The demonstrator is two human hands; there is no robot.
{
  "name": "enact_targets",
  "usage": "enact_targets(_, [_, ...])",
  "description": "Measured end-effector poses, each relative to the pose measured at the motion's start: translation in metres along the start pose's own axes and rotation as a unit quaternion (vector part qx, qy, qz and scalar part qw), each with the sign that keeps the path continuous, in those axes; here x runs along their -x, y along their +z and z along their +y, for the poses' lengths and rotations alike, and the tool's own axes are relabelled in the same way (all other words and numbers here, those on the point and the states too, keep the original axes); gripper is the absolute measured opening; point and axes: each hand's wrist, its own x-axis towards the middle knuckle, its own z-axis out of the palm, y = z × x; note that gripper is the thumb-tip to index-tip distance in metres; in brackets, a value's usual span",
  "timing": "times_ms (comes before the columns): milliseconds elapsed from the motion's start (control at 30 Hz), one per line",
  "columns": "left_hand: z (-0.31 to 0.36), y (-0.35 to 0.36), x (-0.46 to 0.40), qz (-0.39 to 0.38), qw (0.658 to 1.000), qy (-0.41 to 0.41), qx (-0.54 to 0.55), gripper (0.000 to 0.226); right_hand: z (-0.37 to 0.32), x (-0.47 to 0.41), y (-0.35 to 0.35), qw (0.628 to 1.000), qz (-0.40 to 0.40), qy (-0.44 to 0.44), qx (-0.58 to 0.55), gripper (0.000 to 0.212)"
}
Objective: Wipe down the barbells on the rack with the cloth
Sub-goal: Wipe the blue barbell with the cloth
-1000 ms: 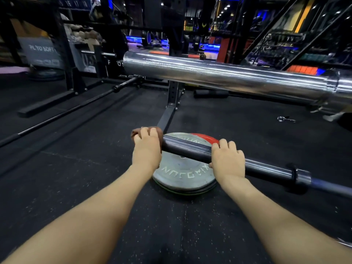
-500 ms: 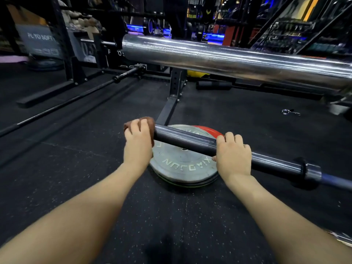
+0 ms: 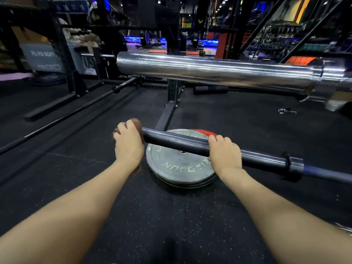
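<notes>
Both your forearms reach forward and down. Your left hand (image 3: 128, 143) curls over the free end of the dark barbell sleeve (image 3: 177, 141), gripping a brown cloth (image 3: 137, 122) wrapped round that end. Your right hand (image 3: 224, 155) wraps over the same sleeve farther along, short of its collar (image 3: 292, 165). Three barbells show: this one, a chrome sleeve (image 3: 209, 70) above, and a thin black bar (image 3: 80, 109) on the floor. Below lies a stack of weight plates (image 3: 179, 168); the exact number is hard to tell.
</notes>
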Motion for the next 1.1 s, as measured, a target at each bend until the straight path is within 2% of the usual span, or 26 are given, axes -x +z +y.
enact_targets(133, [0.023,-0.013,0.013,-0.005,0.996,0.091,-0.008,0.059,0.0,0.01,-0.011,1.0,-0.005,-0.003,-0.006,0.039])
enact_targets(267, [0.047,-0.016,0.035,-0.023,0.989,0.143,-0.015,0.056,0.001,0.022,-0.023,0.999,-0.016,-0.017,-0.028,0.048])
enact_targets(467, [0.091,-0.008,0.068,-0.06,0.978,0.198,-0.015,0.056,0.03,0.034,-0.031,0.997,-0.019,-0.033,-0.073,0.041])
enact_targets(633, [0.151,0.021,0.111,-0.086,0.958,0.272,-0.009,0.057,0.103,0.046,-0.038,0.999,0.004,0.037,0.002,0.046])
enact_targets(733, [0.191,0.043,0.144,-0.096,0.942,0.321,-0.018,0.06,0.137,0.058,-0.039,0.993,-0.061,0.103,0.016,0.061])
enact_targets(800, [0.211,0.055,0.164,-0.119,0.932,0.341,-0.039,0.061,0.15,0.062,-0.037,0.987,-0.102,0.124,-0.02,0.063])
enact_targets(867, [0.223,0.066,0.177,-0.082,0.922,0.375,-0.056,0.058,0.157,0.064,-0.035,0.983,-0.104,0.136,-0.069,0.057])
enact_targets(967, [0.223,0.076,0.182,-0.048,0.904,0.41,-0.114,0.051,0.161,0.061,-0.035,0.982,-0.084,0.142,-0.088,0.037])
enact_targets(1100, [0.215,0.083,0.179,-0.031,0.9,0.412,-0.136,0.067,0.16,0.057,-0.035,0.983,-0.083,0.148,-0.075,0.029])
